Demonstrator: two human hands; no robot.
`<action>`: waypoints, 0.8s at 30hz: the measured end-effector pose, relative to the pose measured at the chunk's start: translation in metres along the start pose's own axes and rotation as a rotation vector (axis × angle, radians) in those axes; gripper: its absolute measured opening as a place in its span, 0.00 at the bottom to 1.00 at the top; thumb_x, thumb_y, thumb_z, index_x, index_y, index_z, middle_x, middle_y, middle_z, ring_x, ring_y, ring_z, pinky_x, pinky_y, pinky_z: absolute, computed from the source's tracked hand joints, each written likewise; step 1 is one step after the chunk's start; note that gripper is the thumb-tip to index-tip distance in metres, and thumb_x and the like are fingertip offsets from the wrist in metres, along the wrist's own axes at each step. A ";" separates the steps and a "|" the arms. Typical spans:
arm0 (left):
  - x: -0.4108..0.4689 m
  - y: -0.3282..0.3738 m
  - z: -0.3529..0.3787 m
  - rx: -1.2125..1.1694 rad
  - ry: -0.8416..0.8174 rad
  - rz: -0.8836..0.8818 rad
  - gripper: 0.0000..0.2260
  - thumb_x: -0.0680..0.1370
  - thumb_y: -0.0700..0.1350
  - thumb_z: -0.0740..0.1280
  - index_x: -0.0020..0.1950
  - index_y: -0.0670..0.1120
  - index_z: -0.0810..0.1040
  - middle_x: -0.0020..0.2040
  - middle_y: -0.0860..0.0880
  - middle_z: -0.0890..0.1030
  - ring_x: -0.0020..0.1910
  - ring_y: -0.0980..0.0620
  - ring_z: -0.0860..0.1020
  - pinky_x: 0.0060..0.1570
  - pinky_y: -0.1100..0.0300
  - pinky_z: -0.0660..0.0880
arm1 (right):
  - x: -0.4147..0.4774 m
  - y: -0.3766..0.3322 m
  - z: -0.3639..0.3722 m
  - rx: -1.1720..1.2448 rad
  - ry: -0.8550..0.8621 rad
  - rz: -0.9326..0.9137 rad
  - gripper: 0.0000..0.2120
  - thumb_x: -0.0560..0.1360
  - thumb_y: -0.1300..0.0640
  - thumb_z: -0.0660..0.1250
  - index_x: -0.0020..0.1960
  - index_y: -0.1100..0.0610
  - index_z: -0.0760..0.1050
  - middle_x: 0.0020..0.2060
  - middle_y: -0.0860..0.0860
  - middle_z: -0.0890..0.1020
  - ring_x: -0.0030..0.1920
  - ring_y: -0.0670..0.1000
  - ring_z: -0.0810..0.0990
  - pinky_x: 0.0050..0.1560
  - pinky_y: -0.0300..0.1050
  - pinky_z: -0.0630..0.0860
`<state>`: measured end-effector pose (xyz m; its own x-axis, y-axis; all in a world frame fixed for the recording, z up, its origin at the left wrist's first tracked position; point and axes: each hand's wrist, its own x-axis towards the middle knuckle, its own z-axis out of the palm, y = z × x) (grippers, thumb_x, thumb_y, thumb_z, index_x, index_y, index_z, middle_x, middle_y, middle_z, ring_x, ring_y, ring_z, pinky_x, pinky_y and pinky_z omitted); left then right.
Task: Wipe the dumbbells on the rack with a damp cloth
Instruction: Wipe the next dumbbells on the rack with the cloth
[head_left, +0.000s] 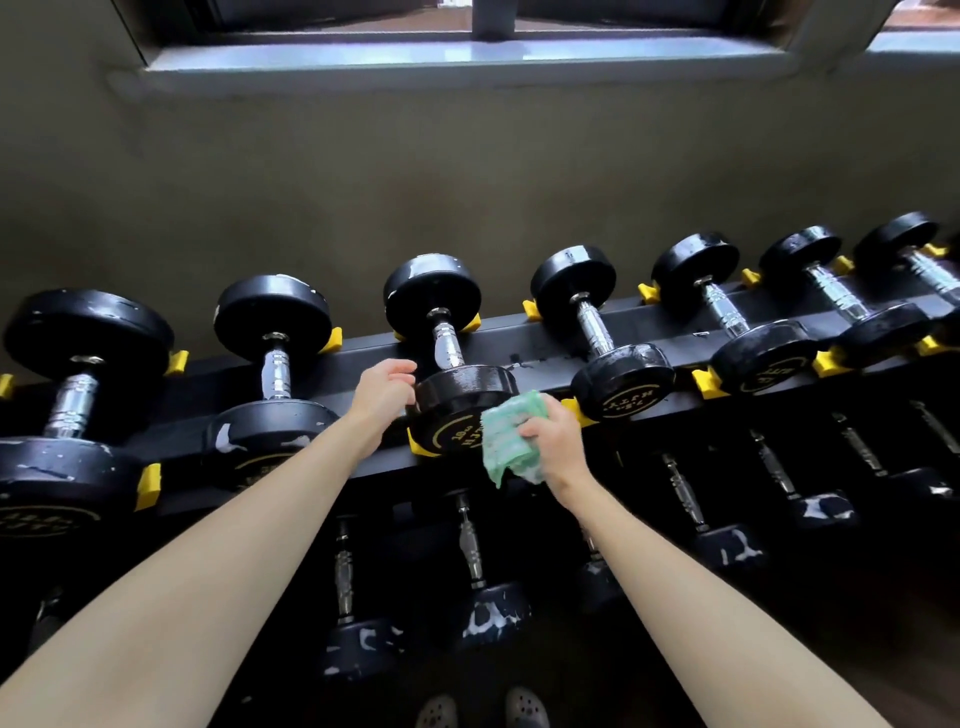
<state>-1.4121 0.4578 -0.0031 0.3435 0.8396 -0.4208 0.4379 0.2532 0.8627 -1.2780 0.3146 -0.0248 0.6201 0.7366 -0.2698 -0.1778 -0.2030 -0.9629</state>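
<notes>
A black rack (540, 348) holds a top row of several black dumbbells with chrome handles. My left hand (385, 392) grips the left rim of the near head of the middle dumbbell (457, 395), which looks wet and shiny. My right hand (553, 441) holds a bunched green cloth (511, 434) against the lower right face of that same head, over its yellow lettering.
More dumbbells (470, 551) lie on a lower shelf below my arms. Yellow cradles (709, 382) stick out between the top dumbbells. A grey wall and window sill (467, 57) rise behind the rack. My shoes (483, 709) show on the floor at the bottom.
</notes>
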 end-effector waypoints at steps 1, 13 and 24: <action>-0.001 0.003 0.006 0.069 -0.005 0.073 0.23 0.72 0.29 0.58 0.66 0.43 0.72 0.61 0.43 0.75 0.61 0.48 0.72 0.53 0.59 0.70 | 0.003 0.003 -0.010 0.092 0.082 0.049 0.09 0.57 0.65 0.59 0.37 0.59 0.71 0.33 0.53 0.73 0.34 0.51 0.74 0.29 0.38 0.71; -0.001 0.007 0.034 0.889 -0.168 0.565 0.32 0.70 0.42 0.71 0.72 0.49 0.64 0.64 0.47 0.69 0.62 0.47 0.67 0.57 0.56 0.67 | 0.035 0.078 -0.038 0.234 0.251 0.520 0.16 0.75 0.70 0.57 0.62 0.65 0.67 0.42 0.60 0.75 0.36 0.56 0.75 0.33 0.46 0.70; 0.003 0.000 0.031 0.860 -0.149 0.584 0.32 0.69 0.42 0.72 0.71 0.49 0.65 0.59 0.49 0.70 0.58 0.48 0.67 0.54 0.61 0.63 | 0.060 0.107 0.005 0.315 0.144 0.514 0.13 0.77 0.71 0.56 0.59 0.60 0.66 0.51 0.58 0.76 0.45 0.54 0.77 0.47 0.51 0.75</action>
<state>-1.3855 0.4452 -0.0131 0.7645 0.6390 -0.0843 0.5940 -0.6478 0.4770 -1.2635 0.3400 -0.1443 0.4881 0.4960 -0.7182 -0.6846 -0.2929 -0.6675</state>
